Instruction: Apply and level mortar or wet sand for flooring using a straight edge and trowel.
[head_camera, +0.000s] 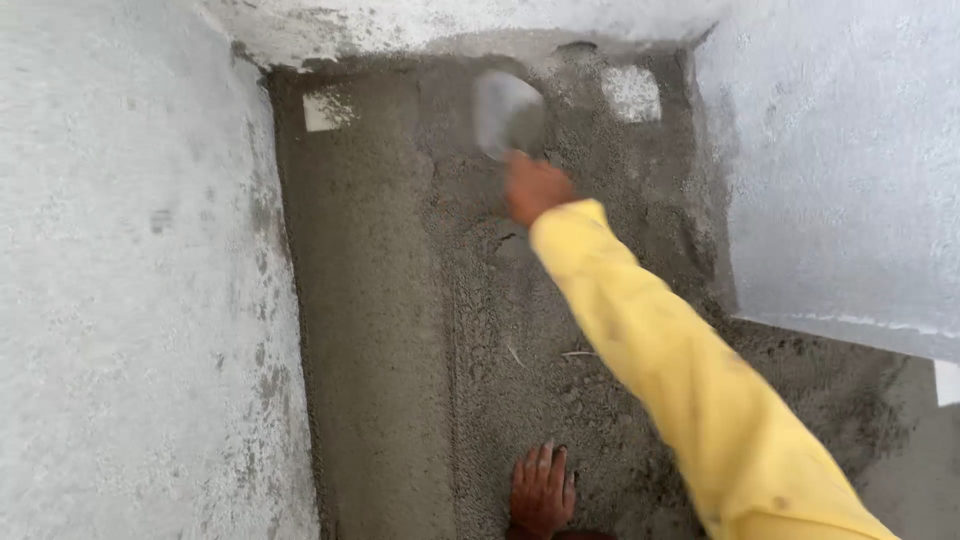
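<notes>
My right hand (535, 187), on a yellow-sleeved arm, reaches far forward and grips the handle of a metal trowel (507, 112). The trowel's blade is blurred and lies over the grey mortar bed (520, 330) near the back wall. My left hand (542, 490) rests flat on the rough mortar at the bottom of the view, fingers spread, holding nothing. The left strip of the bed (365, 300) looks smoothed; the middle and right are loose and crumbly.
Rough plastered walls close in on the left (130, 280), at the back (450, 25) and on the right (840, 170). Two pale square tile pieces (327, 110) (632, 93) sit in the mortar near the back wall.
</notes>
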